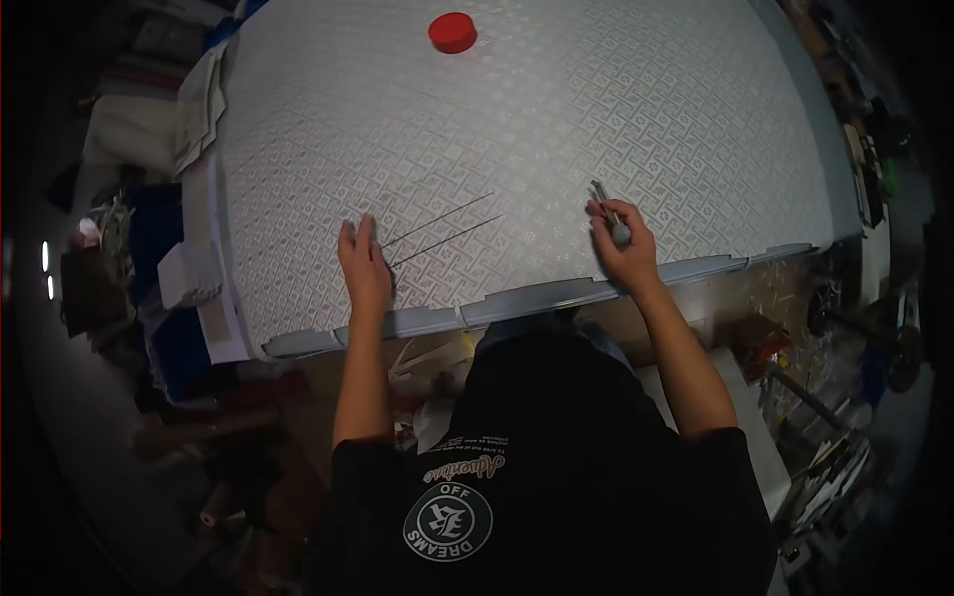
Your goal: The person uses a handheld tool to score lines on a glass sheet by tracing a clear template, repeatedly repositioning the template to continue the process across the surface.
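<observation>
My left hand (368, 273) lies on the patterned pale cloth (477, 129), fingers stretched out and apart. From beside its thumb, two thin dark straight rods (444, 219) run up to the right, nearly parallel. My right hand (630, 256) is closed around a small slim metal tool (613, 221) with a rounded knob at its near end and a narrow tip pointing away from me. I cannot tell what kind of tool it is. Both hands are near the front edge of the cloth-covered table.
Toward the far side stands a round red lid-like thing (452, 34). A grey-blue strip (547, 296) runs along the table's front edge. White foam-like blocks (189, 275) are at the left, with folded sheets (203, 109) behind them. Scraps and a red box (767, 343) lie below on the right.
</observation>
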The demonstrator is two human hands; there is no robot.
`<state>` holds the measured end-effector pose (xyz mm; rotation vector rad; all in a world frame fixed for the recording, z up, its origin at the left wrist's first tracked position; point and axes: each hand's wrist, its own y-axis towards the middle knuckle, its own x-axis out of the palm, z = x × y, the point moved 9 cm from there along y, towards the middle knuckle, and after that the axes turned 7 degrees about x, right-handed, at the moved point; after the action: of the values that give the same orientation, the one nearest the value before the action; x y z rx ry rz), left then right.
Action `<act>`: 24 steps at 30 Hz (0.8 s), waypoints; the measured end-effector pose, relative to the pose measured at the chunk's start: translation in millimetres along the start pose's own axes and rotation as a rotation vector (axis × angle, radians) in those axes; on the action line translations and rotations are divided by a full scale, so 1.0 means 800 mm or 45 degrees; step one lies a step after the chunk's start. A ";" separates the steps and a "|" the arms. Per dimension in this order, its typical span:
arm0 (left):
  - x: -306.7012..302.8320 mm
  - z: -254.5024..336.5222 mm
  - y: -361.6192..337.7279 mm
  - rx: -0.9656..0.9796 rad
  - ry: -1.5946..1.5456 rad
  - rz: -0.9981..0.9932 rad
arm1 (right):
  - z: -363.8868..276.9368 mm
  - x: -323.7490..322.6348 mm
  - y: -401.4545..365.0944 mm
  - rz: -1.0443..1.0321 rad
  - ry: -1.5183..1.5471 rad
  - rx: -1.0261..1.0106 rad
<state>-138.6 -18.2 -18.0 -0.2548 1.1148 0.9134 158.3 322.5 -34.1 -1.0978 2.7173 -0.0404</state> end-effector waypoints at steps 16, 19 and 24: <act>-0.023 -0.024 -0.137 -0.275 0.211 -0.317 | 0.014 0.039 -0.004 -0.082 -0.148 -0.112; -0.030 -0.048 -0.118 -0.254 0.222 -0.299 | 0.017 0.036 -0.003 -0.008 -0.179 -0.113; -0.038 -0.099 -0.077 -0.113 0.172 -0.287 | 0.016 0.033 -0.007 0.124 -0.218 -0.119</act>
<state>-149.6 -119.4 -43.2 -0.5109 1.1447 0.7534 146.2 300.5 -50.6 -0.9433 2.6369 0.1885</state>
